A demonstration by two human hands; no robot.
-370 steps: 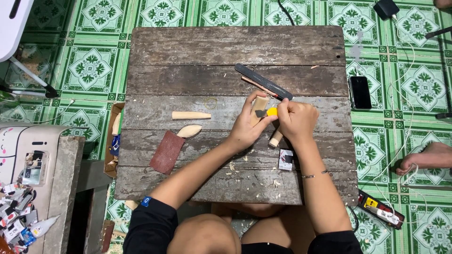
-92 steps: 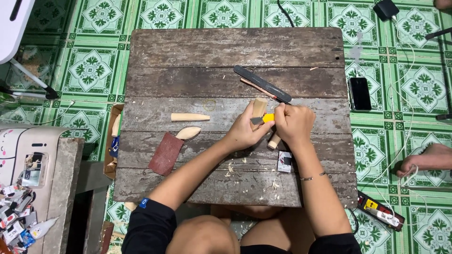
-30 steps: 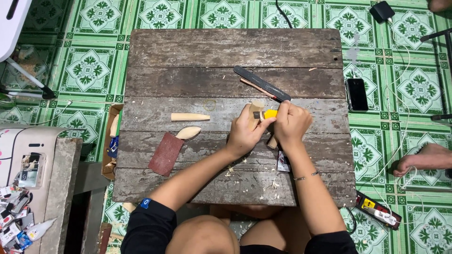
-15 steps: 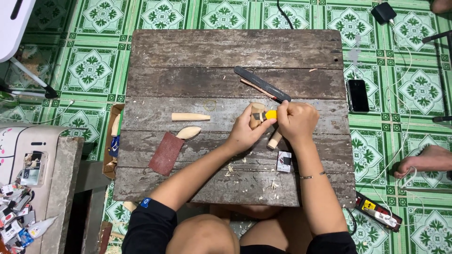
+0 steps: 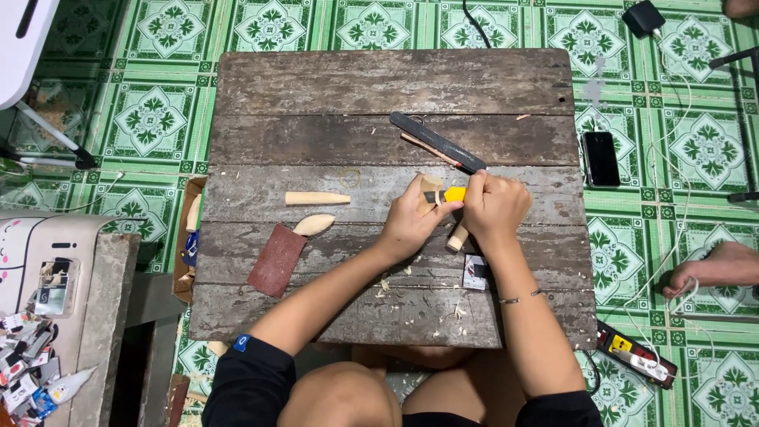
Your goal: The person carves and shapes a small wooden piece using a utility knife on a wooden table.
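Both hands meet over the right half of the weathered plank counter [image 5: 316, 87]. The left hand [image 5: 411, 221] is closed on a small pale wooden piece [image 5: 432, 187], pinching it so that only its upper corner shows above the fingers. The right hand [image 5: 494, 207] is wrapped around a yellow utility knife [image 5: 452, 194]; most of the handle is buried in the fist, and the blade seems to rest against the wood, though it is too small to be sure. A light wooden stick [image 5: 457, 237] pokes out beneath the right hand, its top end hidden. Just beyond the hands lies a long dark file [image 5: 436, 142] with a thin reddish stick [image 5: 427, 149] beside it. To the left sit a tapered wooden peg [image 5: 316, 198], a leaf-shaped wooden piece [image 5: 314, 224] and a sheet of brown sandpaper [image 5: 277, 259]. Pale shavings [image 5: 395, 281] scatter near the forearms. On the tiled floor to the right a black phone [image 5: 601, 158] lies flat, and a bare foot [image 5: 715, 267] is cut off by the edge.
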